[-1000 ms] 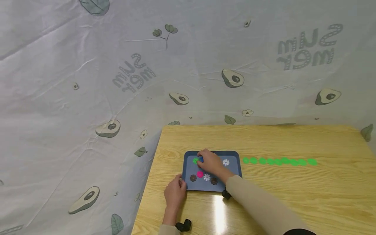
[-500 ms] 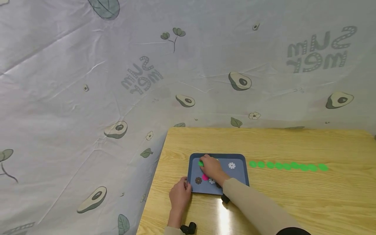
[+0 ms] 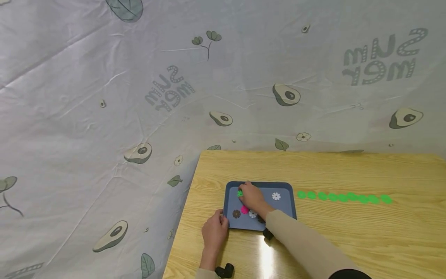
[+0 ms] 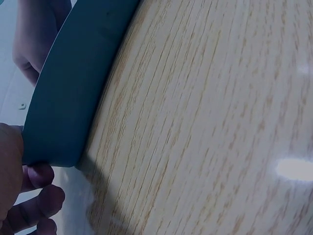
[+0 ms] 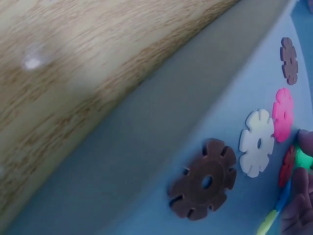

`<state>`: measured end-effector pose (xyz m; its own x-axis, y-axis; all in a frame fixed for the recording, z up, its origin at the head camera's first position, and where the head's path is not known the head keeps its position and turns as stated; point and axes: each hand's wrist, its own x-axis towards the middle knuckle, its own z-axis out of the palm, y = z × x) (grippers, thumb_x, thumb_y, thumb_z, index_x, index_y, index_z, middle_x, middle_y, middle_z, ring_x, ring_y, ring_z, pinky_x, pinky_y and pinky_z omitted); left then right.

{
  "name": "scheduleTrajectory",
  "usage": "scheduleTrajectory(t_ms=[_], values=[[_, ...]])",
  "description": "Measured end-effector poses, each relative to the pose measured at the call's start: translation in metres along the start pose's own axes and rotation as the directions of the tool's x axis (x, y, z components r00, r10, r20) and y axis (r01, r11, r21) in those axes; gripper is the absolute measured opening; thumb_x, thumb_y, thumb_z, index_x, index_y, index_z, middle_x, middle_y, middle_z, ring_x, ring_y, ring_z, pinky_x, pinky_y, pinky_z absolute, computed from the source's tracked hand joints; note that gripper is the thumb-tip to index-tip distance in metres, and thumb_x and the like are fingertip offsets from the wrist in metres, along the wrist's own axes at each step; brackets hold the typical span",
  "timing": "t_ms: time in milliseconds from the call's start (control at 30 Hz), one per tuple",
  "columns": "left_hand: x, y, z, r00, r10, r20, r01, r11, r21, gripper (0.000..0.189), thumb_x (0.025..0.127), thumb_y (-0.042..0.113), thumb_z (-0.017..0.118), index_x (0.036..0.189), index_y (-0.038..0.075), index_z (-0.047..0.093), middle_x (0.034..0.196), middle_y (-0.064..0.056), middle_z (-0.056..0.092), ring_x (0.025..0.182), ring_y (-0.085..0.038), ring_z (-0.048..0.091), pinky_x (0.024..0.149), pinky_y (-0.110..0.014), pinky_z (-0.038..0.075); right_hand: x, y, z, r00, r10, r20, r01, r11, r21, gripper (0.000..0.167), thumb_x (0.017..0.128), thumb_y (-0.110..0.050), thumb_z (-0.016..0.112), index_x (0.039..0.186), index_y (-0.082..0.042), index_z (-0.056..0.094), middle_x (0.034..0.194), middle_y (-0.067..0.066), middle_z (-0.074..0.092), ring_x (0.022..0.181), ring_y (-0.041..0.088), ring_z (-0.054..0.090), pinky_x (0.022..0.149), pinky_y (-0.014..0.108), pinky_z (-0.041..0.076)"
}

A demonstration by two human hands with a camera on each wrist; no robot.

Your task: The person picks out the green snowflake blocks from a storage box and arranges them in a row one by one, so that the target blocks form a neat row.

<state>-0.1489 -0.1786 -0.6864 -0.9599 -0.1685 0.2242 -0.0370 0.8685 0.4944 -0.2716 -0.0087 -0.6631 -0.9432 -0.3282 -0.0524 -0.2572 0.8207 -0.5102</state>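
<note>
The blue-grey tray [image 3: 285,209] lies on the wooden table. My left hand [image 3: 214,231] grips its near left corner, and in the left wrist view my fingertips [image 4: 50,199] sit at the tray's edge. Over the tray's left half, my right hand [image 3: 252,197] pinches a green notched disc [image 3: 240,193], also seen between the fingers as a green disc [image 5: 303,157] in the right wrist view. Around that hand lie a pink disc [image 3: 244,209], brown disc [image 3: 236,214] and white disc [image 3: 276,196]. A red disc [image 5: 287,166] and part of a yellow disc [image 5: 266,223] show beside the fingers.
Several green discs [image 3: 332,197] form a row on the table [image 3: 348,236], right of the tray. A printed cloth [image 3: 251,69] hangs behind the table and down its left side.
My right hand has closed on the green disc, which earlier lay beside its fingertips. A blue piece then visible at the fingers is now hidden in the head view. My left hand keeps its hold.
</note>
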Motion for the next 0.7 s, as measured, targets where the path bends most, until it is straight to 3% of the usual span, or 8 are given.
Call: scheduleTrajectory(t_ms=[167,400,533,700], values=[[0.000,0.001,0.000,1.000,0.001,0.000,-0.001,1.000,0.001,0.021,0.092,0.016,0.070,0.111,0.009,0.076,0.058,0.014,0.046,0.047,-0.006,0.039,0.044,-0.029,0.032,-0.002,0.005,-0.002,1.000,-0.016,-0.018,0.017,0.999,0.045,0.029,0.089,-0.016,0.081,0.115,-0.006,0.074,0.103,0.009,0.060,0.085,0.022,0.063,0.077,0.043,0.054],[-0.001,0.003,-0.001,1.000,-0.006,0.001,0.006,1.000,0.000,0.021,0.093,0.017,0.071,0.112,0.010,0.077,0.057,0.015,0.044,0.047,-0.006,0.038,0.045,-0.029,0.032,-0.007,0.019,-0.011,0.998,-0.038,-0.039,0.042,0.995,0.092,0.020,0.093,-0.013,0.077,0.112,-0.008,0.075,0.101,0.007,0.068,0.093,0.026,0.067,0.083,0.047,0.054],[-0.002,0.005,-0.003,1.000,0.002,-0.021,-0.002,1.000,-0.008,0.021,0.091,0.015,0.072,0.110,0.009,0.077,0.057,0.015,0.044,0.047,-0.006,0.038,0.045,-0.029,0.032,-0.012,0.026,-0.025,0.995,-0.074,-0.072,0.083,0.989,0.124,0.020,0.095,-0.013,0.075,0.114,-0.007,0.075,0.104,0.008,0.070,0.095,0.027,0.067,0.085,0.048,0.053],[-0.003,0.007,-0.005,1.000,0.003,-0.024,-0.003,1.000,-0.006,0.021,0.091,0.014,0.072,0.111,0.008,0.077,0.057,0.014,0.044,0.046,-0.006,0.037,0.045,-0.029,0.032,-0.019,0.038,-0.052,0.988,-0.114,-0.106,0.132,0.975,0.177,0.019,0.096,-0.011,0.073,0.114,-0.004,0.074,0.093,0.003,0.063,0.080,0.018,0.057,0.076,0.042,0.049]])
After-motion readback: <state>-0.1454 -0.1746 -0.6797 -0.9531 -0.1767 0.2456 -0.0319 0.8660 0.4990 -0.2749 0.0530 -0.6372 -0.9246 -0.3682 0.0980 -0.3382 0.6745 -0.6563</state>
